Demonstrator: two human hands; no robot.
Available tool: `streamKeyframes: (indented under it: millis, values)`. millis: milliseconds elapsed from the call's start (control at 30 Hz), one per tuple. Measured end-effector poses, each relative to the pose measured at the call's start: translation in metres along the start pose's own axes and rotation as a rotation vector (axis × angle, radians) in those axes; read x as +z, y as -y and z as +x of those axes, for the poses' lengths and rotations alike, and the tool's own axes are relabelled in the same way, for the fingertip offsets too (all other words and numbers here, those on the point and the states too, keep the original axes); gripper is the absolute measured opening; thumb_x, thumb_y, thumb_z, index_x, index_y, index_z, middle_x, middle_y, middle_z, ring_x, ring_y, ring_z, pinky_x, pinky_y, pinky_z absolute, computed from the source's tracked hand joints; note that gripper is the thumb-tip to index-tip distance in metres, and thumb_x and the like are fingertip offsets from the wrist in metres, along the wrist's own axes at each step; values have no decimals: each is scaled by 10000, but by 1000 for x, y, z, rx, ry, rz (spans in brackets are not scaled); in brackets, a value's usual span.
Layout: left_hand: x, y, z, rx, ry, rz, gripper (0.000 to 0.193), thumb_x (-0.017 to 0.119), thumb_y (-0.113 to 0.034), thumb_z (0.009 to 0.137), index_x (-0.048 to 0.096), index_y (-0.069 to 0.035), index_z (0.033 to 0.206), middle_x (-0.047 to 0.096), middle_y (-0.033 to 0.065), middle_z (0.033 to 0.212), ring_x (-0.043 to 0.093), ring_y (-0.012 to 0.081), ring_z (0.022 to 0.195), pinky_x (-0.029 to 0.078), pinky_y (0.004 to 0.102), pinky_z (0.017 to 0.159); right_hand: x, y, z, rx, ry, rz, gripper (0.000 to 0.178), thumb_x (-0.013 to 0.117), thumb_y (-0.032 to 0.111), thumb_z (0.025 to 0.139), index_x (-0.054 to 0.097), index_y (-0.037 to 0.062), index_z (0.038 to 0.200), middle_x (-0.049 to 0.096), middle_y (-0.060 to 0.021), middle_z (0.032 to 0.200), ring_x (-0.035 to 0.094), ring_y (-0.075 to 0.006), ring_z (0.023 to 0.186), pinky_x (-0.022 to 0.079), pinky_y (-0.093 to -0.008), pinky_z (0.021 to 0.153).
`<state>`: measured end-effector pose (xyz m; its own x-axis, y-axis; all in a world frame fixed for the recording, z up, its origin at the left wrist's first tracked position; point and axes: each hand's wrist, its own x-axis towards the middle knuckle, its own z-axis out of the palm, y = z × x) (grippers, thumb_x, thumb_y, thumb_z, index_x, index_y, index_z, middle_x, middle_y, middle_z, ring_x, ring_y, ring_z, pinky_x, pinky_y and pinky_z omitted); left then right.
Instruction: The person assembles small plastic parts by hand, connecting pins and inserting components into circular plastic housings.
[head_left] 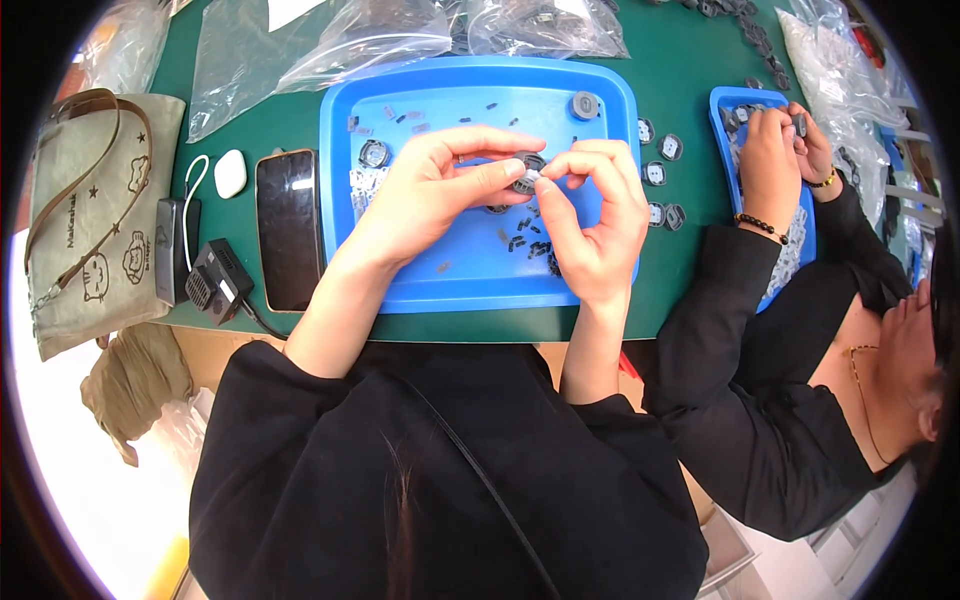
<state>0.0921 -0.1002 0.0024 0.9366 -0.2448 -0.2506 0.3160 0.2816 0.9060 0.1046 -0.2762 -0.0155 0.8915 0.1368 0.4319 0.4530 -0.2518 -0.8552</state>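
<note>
Above the middle of a blue tray (330, 215), my left hand (435, 195) grips a small round dark grey plastic housing (527, 175) between thumb and fingers. A pale spot shows inside the housing. My right hand (600, 215) is closed in a pinch at the housing's right edge; whatever its fingertips hold is too small to make out. Below the hands, small black pieces (537, 246) lie scattered in the tray. Clear plastic pieces (364, 187) are heaped at its left side, near another round housing (374, 154). A grey round part (584, 105) sits in the far right corner.
Several round housings (655, 174) stand right of the tray. A co-worker's hands (770, 150) work over a second blue tray (716, 110). A phone (287, 230), a black device (220, 280), a white puck (230, 174) and a canvas bag (110, 290) lie left. Plastic bags (370, 40) line the back.
</note>
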Motion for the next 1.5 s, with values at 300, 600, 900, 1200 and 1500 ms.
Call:
streamKeyframes:
  millis: [300, 600, 900, 1200, 1500]
  values:
    - [1, 0, 0, -25, 3, 96, 295, 576, -55, 944, 612, 41, 1221, 636, 134, 1208, 637, 163, 1021, 560, 301, 881, -2, -1, 0, -10, 84, -21, 120, 659, 7, 712, 597, 38, 810, 525, -82, 845, 546, -204, 724, 461, -305, 639]
    - [2, -4, -1, -51, 47, 71, 300, 564, -52, 951, 605, 46, 1232, 649, 138, 1174, 644, 163, 1010, 563, 287, 863, -2, 1, 3, -47, 85, -102, 131, 659, 16, 710, 589, 45, 817, 523, -77, 839, 555, -209, 724, 466, -311, 635]
    - [0, -1, -1, -60, 38, -56, 312, 545, -84, 972, 583, 55, 1248, 645, 153, 1166, 648, 191, 1035, 570, 316, 875, 2, 0, 3, -89, 23, 20, 182, 690, -28, 691, 647, 56, 847, 584, -64, 842, 568, -164, 698, 476, -270, 602]
    - [-2, 3, 1, -10, -62, -102, 280, 621, -80, 925, 623, 58, 1169, 663, 117, 1075, 654, 151, 957, 581, 276, 835, 7, -1, 1, -119, -3, -34, 269, 701, -29, 701, 684, 60, 954, 591, -73, 886, 566, -158, 696, 476, -261, 621]
    - [-8, 8, 1, 70, -108, 71, 320, 661, -83, 892, 616, 2, 1197, 674, 95, 1041, 653, 143, 907, 561, 311, 852, 1, -8, -8, 408, 257, 404, 312, 661, 32, 859, 577, -11, 1156, 663, -151, 1066, 678, -164, 897, 520, -244, 784]
